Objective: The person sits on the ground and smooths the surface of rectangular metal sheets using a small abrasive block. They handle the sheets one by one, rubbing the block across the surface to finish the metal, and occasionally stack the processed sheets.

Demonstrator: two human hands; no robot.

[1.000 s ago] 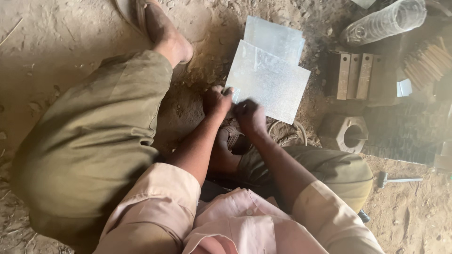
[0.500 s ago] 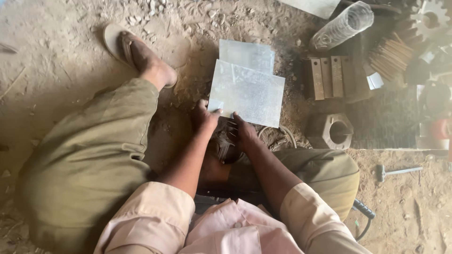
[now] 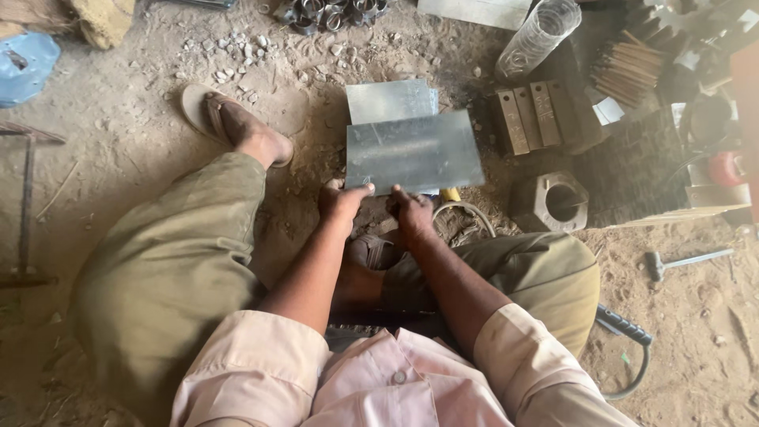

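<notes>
dusty dirt floor [image 3: 142,119] with tools around. both the left hand [image 3: 341,202] and right hand [image 3: 413,210] grip the near edge of a flat metal sheet [image 3: 414,153]; it looks unbent, lying over another sheet [image 3: 387,100].

The dirt floor [image 3: 118,119] is dusty and brown, with small stones [image 3: 229,49] scattered near the top. Two flat metal sheets [image 3: 413,152] lie on it, one on top of the other, and beside them sit a big metal nut [image 3: 549,203], a row of metal blocks [image 3: 531,116] and a clear plastic bottle [image 3: 539,35]. A small hammer [image 3: 686,261] lies on the dirt at the right, and a blue lid [image 3: 24,65] lies at the far left.
</notes>
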